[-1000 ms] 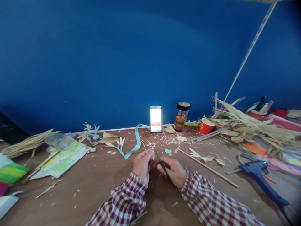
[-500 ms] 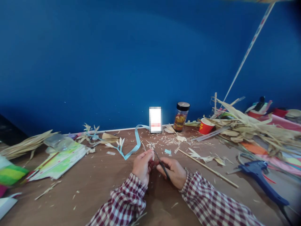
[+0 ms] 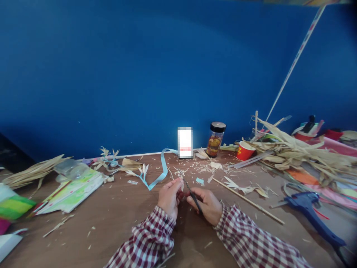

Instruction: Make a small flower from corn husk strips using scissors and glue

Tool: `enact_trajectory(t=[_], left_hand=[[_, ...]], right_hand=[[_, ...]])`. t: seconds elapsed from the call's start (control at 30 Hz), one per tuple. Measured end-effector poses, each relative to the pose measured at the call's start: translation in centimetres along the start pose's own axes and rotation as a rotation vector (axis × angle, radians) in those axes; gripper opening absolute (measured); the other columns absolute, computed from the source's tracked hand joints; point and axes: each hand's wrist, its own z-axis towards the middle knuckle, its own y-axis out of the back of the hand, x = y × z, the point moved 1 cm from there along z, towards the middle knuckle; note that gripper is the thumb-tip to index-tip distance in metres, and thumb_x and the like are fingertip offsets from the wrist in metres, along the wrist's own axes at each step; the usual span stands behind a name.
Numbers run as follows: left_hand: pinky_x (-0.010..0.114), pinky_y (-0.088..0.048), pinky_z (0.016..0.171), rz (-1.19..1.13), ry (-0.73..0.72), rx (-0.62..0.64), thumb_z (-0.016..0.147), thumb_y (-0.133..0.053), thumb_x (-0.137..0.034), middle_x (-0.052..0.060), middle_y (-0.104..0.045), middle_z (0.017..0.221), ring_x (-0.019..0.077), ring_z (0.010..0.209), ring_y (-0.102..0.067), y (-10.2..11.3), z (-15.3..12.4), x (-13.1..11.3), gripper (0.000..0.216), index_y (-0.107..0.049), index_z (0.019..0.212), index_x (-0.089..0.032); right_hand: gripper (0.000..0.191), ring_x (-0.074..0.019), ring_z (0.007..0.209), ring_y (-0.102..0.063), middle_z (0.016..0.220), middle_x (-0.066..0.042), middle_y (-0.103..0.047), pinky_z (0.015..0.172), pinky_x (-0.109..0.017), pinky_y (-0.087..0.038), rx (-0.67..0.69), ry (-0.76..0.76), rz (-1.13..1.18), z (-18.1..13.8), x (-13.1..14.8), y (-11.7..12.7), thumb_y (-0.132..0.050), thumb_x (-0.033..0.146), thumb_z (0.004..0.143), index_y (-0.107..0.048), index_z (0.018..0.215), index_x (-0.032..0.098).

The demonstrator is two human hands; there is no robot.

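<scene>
At the middle of the table my left hand pinches a small pale piece of dried husk between thumb and fingers. My right hand is closed round a pair of dark scissors, whose blades point up and left, close beside the husk piece. Whether the blades touch it I cannot make out. Beyond the hands lie many pale clippings. To the left, a light blue ribbon runs to a small husk flower with a blue-wrapped stem.
A blue glue gun lies at the right, near a thin stick. Behind stand a lidded jar, a red paper cup and a heap of dried husks. A green-and-white painted sheet lies left.
The camera view has shifted very slightly. Both hands keep nearly the same pose, with the scissors still beside the husk piece.
</scene>
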Motion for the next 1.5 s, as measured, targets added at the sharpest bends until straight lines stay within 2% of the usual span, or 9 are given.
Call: enact_trajectory(t=[0.2, 0.47, 0.57, 0.77, 1.03, 1.27, 1.5], left_hand=[[0.015, -0.039, 0.042, 0.007, -0.004, -0.007, 0.065, -0.064, -0.014, -0.006, -0.048, 0.048, 0.0039, 0.041, -0.045, 0.2, 0.0, 0.0, 0.013, -0.06, 0.077, -0.011], [0.013, -0.037, 0.039, 0.009, -0.01, 0.001, 0.066, -0.064, -0.016, -0.005, -0.049, 0.049, 0.0036, 0.041, -0.045, 0.0, 0.1, 0.0, 0.012, -0.06, 0.076, -0.012], [0.014, -0.039, 0.042, -0.005, -0.014, 0.001, 0.067, -0.063, -0.015, -0.004, -0.053, 0.053, 0.0037, 0.043, -0.047, 0.0, 0.1, 0.0, 0.013, -0.06, 0.079, -0.012], [0.015, -0.043, 0.047, -0.036, -0.032, 0.021, 0.067, -0.063, -0.014, -0.003, -0.054, 0.055, 0.0042, 0.046, -0.05, 0.0, 0.0, 0.0, 0.01, -0.06, 0.077, -0.013], [0.015, -0.043, 0.045, -0.025, -0.039, 0.007, 0.067, -0.063, -0.012, -0.003, -0.054, 0.051, 0.005, 0.044, -0.05, -0.1, -0.2, -0.2, 0.009, -0.06, 0.076, -0.012], [0.014, -0.042, 0.043, -0.023, -0.039, -0.017, 0.064, -0.065, -0.011, -0.004, -0.055, 0.05, 0.004, 0.041, -0.049, 0.1, 0.1, -0.3, 0.014, -0.061, 0.078, -0.012], [0.014, -0.043, 0.045, -0.025, -0.046, 0.002, 0.066, -0.063, -0.008, -0.002, -0.058, 0.054, 0.0045, 0.044, -0.051, 0.3, 0.4, -0.1, 0.015, -0.061, 0.081, -0.012]], right_hand=[[0.019, -0.0074, 0.049, -0.037, 0.057, 0.005, -0.041, 0.043, -0.018, -0.029, 0.003, -0.003, 0.021, 0.1, -0.2, 0.1, -0.054, 0.036, 0.077, -0.058, 0.085, 0.019], [0.028, -0.0073, 0.044, -0.037, 0.053, 0.006, -0.04, 0.042, -0.019, -0.036, -0.06, -0.075, 0.243, 0.4, -0.8, 0.0, -0.052, 0.04, 0.076, -0.053, 0.093, 0.018], [0.028, -0.007, 0.045, -0.038, 0.054, 0.006, -0.042, 0.043, -0.019, -0.035, -0.034, -0.062, 0.278, 0.4, -0.5, 0.0, -0.055, 0.038, 0.075, -0.053, 0.094, 0.017], [0.03, -0.0065, 0.046, -0.039, 0.056, 0.005, -0.044, 0.043, -0.018, -0.033, 0.025, -0.036, 0.268, 0.3, 0.0, 0.0, -0.054, 0.039, 0.075, -0.054, 0.095, 0.016], [0.029, -0.0077, 0.051, -0.042, 0.062, 0.003, -0.049, 0.046, -0.018, -0.036, 0.036, 0.006, 0.217, 0.1, 0.3, 0.1, -0.056, 0.038, 0.074, -0.056, 0.094, 0.017], [0.032, -0.0068, 0.044, -0.042, 0.055, 0.006, -0.045, 0.042, -0.018, -0.035, -0.001, -0.106, 0.344, 0.3, 0.0, 0.2, -0.052, 0.042, 0.076, -0.052, 0.096, 0.018], [0.033, -0.0068, 0.045, -0.043, 0.055, 0.006, -0.047, 0.044, -0.019, -0.036, -0.025, -0.079, 0.356, 0.3, -0.2, 0.2, -0.053, 0.043, 0.075, -0.052, 0.095, 0.016]])
